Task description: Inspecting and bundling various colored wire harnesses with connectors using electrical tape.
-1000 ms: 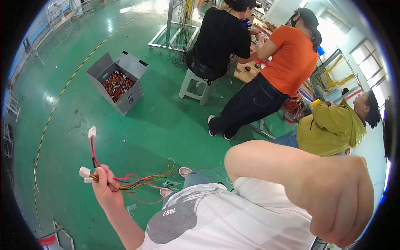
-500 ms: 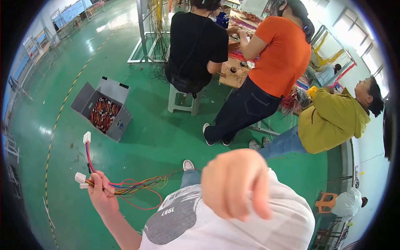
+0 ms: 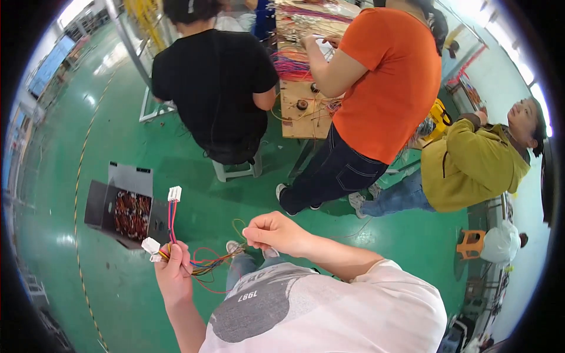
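Note:
My left hand (image 3: 175,269) is closed around a wire harness (image 3: 207,266) of red, blue, yellow and black wires. One white connector (image 3: 174,194) stands up above my fingers on red and blue wires. Another white connector (image 3: 150,245) juts out beside my thumb, with a smaller one just under it. The loose wires trail to the right, over my legs. At their far end my right hand (image 3: 275,233) is pinched, and a thin yellow-green wire (image 3: 236,223) loops out at its fingertips. What lies inside the pinch is mostly hidden.
A grey open box (image 3: 103,206) full of small wire bundles sits on the green floor at left. Ahead, one person in black (image 3: 215,88) sits and another in orange (image 3: 382,88) stands at a wire-covered wooden bench (image 3: 294,109). Someone in a yellow-green jacket (image 3: 477,167) stands at right.
My right hand has come from in front of my chest to the trailing wires and now pinches there. The bench and people appear nearer. My left hand keeps its hold on the harness.

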`<state>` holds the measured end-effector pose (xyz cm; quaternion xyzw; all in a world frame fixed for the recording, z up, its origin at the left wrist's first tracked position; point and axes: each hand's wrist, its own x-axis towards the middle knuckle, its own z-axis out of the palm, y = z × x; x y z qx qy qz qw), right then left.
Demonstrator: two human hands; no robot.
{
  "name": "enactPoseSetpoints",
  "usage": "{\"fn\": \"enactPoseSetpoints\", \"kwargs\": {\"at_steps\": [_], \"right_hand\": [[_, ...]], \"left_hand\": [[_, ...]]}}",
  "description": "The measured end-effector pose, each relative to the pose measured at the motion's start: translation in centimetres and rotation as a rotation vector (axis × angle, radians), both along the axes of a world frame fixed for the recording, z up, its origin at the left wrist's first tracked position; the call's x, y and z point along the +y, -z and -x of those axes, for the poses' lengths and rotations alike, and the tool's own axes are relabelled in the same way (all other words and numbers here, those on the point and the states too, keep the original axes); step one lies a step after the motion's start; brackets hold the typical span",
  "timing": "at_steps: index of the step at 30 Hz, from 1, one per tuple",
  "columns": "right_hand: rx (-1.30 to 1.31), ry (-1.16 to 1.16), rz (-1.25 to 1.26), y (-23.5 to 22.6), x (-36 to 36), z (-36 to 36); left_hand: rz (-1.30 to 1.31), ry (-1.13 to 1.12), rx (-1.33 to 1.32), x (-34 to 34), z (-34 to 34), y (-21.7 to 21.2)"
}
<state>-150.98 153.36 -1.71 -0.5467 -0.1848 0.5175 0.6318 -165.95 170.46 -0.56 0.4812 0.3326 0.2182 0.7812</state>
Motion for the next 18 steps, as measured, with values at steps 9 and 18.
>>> {"fn": "enactPoseSetpoints", "kwargs": {"at_steps": [9,18], "right_hand": [[-0.156,0.215,0.047,1.0,3.1,-5.9],[-0.278,0.27,0.132,3.7,6.1,-14.6]], "left_hand": [[0.009,0.403,0.057,5.3,-10.9,-0.8],[0.024,0.564,0.166,6.7,-21.6,1.2]]}}
